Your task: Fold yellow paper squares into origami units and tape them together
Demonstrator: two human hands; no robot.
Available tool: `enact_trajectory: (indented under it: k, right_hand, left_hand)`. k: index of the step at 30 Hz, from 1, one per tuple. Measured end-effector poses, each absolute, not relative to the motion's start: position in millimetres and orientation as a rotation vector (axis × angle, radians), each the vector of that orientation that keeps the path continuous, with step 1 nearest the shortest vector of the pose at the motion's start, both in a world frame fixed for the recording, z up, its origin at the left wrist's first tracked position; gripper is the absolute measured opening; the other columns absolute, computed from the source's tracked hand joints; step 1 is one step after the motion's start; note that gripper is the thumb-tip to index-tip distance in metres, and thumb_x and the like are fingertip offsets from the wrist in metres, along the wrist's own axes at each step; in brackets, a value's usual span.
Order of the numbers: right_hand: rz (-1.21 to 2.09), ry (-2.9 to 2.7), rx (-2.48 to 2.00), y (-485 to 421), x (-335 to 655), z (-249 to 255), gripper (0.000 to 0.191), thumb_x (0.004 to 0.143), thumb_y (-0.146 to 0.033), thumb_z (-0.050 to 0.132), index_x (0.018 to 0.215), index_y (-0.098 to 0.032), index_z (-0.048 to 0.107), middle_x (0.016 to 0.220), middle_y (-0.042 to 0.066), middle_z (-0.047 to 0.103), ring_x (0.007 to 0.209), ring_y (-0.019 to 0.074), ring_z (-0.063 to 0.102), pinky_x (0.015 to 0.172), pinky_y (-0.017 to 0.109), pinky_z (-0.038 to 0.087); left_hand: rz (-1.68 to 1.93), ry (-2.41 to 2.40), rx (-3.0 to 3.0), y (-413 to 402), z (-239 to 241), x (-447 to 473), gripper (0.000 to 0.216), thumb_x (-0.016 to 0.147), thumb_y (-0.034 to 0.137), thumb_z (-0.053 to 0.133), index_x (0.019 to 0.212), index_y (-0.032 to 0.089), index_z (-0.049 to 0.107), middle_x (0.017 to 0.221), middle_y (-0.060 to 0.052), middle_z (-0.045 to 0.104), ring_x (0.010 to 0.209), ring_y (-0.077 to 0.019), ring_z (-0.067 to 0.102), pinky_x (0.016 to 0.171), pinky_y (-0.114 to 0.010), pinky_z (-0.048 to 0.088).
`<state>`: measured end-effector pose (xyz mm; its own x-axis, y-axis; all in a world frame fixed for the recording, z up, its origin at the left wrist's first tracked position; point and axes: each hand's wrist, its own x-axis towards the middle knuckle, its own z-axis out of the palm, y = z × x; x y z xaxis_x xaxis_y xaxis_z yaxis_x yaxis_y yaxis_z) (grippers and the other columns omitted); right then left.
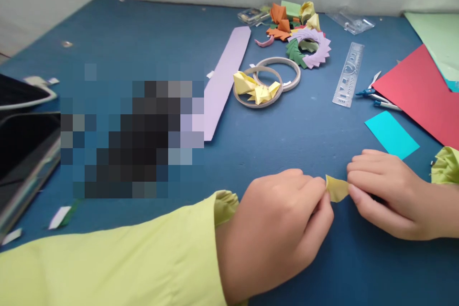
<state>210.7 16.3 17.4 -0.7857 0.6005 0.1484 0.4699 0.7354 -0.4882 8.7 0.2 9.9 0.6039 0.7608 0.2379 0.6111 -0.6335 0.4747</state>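
Note:
A small yellow piece of paper is pinched between both my hands, low on the blue table. My left hand is closed, fingertips gripping the paper's left end. My right hand is closed too, thumb and fingers holding its right end. Both wrists wear yellow-green sleeves. Most of the paper is hidden by my fingers.
A cyan paper rectangle lies just beyond my right hand, beside red paper and a clear ruler. Two tape rings hold yellow folded pieces. A lilac strip, a folded paper wreath and a dark tablet lie further off.

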Motion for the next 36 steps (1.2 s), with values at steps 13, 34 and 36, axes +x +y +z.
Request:
enact_trajectory:
  k: [13, 34, 36]
  right_hand:
    - [0.492, -2.597, -0.919, 9, 212, 9, 0.028, 0.079, -0.008, 0.044, 0.055, -0.018, 0.034, 0.052, -0.005, 0.027, 0.05, 0.0094, 0.02, 0.054, 0.029, 0.017]
    - [-0.235, -2.63, -0.948, -6, 208, 8, 0.032, 0.084, -0.012, 0.053, 0.053, -0.018, 0.046, 0.05, -0.002, 0.036, 0.048, 0.0129, 0.03, 0.051, 0.034, 0.021]
    - [-0.263, -2.639, -0.931, -7, 209, 8, 0.029, 0.083, -0.012, 0.055, 0.056, -0.017, 0.049, 0.05, -0.002, 0.038, 0.048, 0.0127, 0.032, 0.05, 0.034, 0.021]
  left_hand:
    - [0.654, 1.151, 2.793, 3, 3, 9, 0.028, 0.091, 0.018, 0.041, 0.065, 0.018, 0.051, 0.053, 0.002, 0.044, 0.049, -0.0154, 0.04, 0.048, -0.032, 0.027]
    - [0.578, 0.901, 2.989, 3, 1, 3, 0.028, 0.09, 0.009, 0.042, 0.113, 0.007, 0.057, 0.057, 0.001, 0.054, 0.048, -0.0153, 0.049, 0.041, -0.031, 0.038]
    - [0.589, 0.885, 2.994, 3, 0, 3, 0.027, 0.09, 0.009, 0.043, 0.112, 0.007, 0.058, 0.056, 0.002, 0.053, 0.047, -0.0149, 0.049, 0.041, -0.031, 0.038]
